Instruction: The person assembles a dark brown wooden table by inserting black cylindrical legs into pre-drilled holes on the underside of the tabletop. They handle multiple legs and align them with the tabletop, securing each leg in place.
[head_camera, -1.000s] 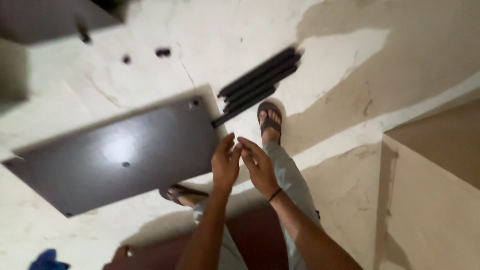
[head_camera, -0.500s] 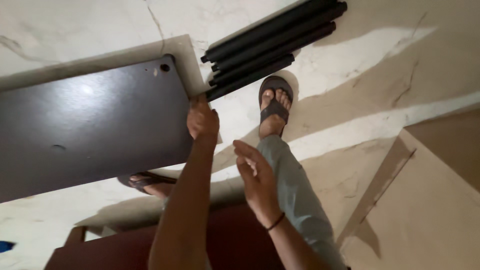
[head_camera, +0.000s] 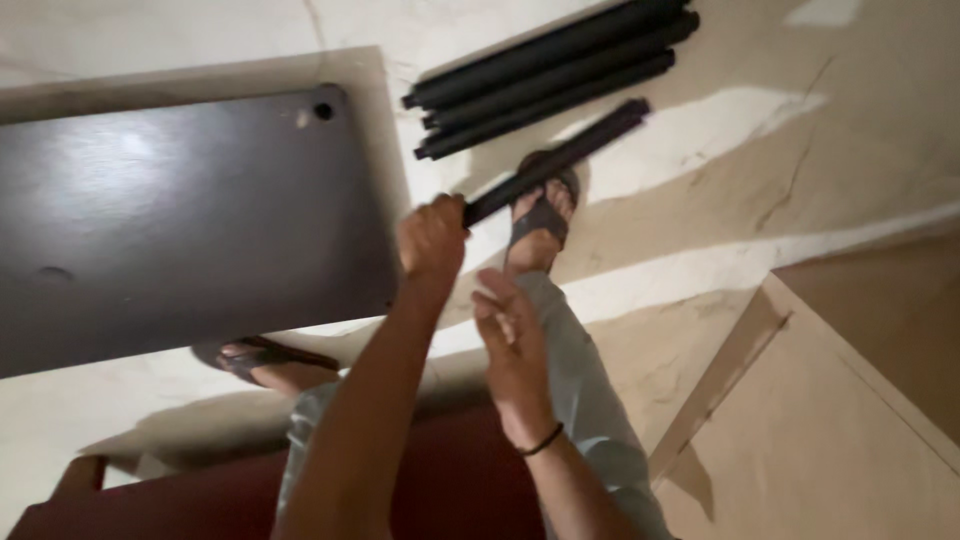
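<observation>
My left hand (head_camera: 432, 238) is clenched around one end of a black rod (head_camera: 556, 162), which slants up and away to the right from my fist, crossing above my sandalled foot (head_camera: 541, 212). My right hand (head_camera: 512, 340) hangs just below and to the right of the left one, fingers loosely spread and holding nothing. Further out beyond the lifted rod, three more black rods (head_camera: 548, 78) lie bundled side by side on the pale floor (head_camera: 700, 140), so I judge one of four has been picked up and the rest are waiting. Directly left of my left hand lies a dark flat panel (head_camera: 180, 215), with a round hole (head_camera: 323, 110) near its far corner; nothing is fitted in that hole yet. The picture is somewhat blurred, so I cannot tell whether the rod's end is threaded. A tan board (head_camera: 830, 420) sits off to the right of my right hand.
</observation>
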